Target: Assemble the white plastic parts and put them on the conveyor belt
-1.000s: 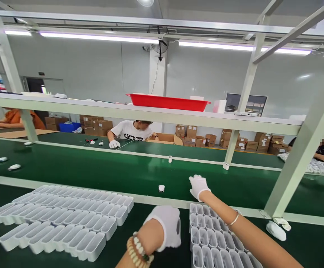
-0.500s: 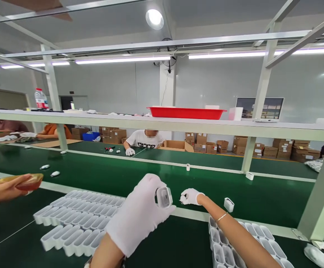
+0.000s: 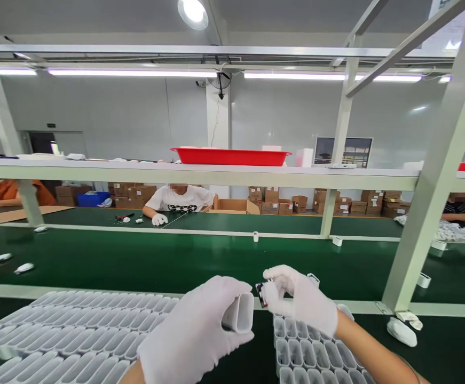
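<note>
My left hand (image 3: pixel 200 325), in a white glove, is closed around a white oval plastic housing (image 3: pixel 245 313). The housing is tilted, with one end towards me. Just right of it, my right hand (image 3: pixel 296 296), also gloved, pinches a small dark part (image 3: pixel 261 295) between thumb and fingers. A narrow gap separates this part from the housing. Rows of white oval housings (image 3: pixel 76 338) stand at my lower left. A second group of open housings (image 3: pixel 312 354) stands below my right hand. Another white piece (image 3: pixel 313 279) shows partly behind that hand.
A green conveyor belt (image 3: pixel 136 261) runs across in front, carrying scattered white pieces. Above it spans a shelf (image 3: pixel 144 172) with a red tray (image 3: pixel 232 157). A slanted post (image 3: pixel 424 176) rises at right, beside a white bundle (image 3: pixel 401 332). A co-worker (image 3: pixel 180 198) sits opposite.
The view has turned to the right. My right hand has lifted from the belt and come closer to my left hand, with the small dark part in it. The housing's angle has changed.
</note>
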`<control>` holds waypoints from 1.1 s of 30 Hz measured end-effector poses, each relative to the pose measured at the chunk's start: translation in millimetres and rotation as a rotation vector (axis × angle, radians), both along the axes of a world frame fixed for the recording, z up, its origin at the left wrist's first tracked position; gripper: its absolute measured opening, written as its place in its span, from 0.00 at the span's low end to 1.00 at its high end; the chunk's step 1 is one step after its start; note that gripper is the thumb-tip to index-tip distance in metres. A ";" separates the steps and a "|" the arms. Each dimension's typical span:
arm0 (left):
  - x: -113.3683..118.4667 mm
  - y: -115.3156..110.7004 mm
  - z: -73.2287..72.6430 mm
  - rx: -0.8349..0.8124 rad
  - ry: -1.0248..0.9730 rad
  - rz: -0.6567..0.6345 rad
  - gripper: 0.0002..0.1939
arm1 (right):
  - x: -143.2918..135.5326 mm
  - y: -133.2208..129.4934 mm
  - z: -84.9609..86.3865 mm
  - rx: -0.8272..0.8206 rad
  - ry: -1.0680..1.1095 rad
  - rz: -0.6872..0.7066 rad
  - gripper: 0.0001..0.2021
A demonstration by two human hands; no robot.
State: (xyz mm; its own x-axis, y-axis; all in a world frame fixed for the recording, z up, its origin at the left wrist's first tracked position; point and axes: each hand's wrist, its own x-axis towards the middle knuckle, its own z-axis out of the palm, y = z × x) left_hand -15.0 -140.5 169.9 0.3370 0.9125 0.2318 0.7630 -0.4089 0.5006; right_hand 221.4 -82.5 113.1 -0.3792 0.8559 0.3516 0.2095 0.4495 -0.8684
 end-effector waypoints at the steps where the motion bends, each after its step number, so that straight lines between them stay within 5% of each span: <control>1: 5.2 -1.1 -1.6 0.008 0.018 -0.027 0.19 | 6.0 -21.6 4.5 -0.048 -0.016 0.003 0.27; 3: 15.7 -5.1 -2.7 0.015 0.059 -0.075 0.16 | 13.1 -57.3 12.1 -0.116 -0.034 -0.078 0.26; 6: 27.8 -12.4 -2.0 0.037 0.102 -0.123 0.13 | 15.1 -84.8 20.7 0.020 -0.111 -0.171 0.23; 13: 30.7 -17.3 -10.8 0.134 0.075 -0.189 0.16 | 11.7 -87.2 25.7 0.255 -0.137 -0.096 0.08; 33: 42.7 -26.0 5.5 0.064 0.253 -0.073 0.08 | -0.6 -90.7 29.7 -0.140 -0.311 -0.275 0.10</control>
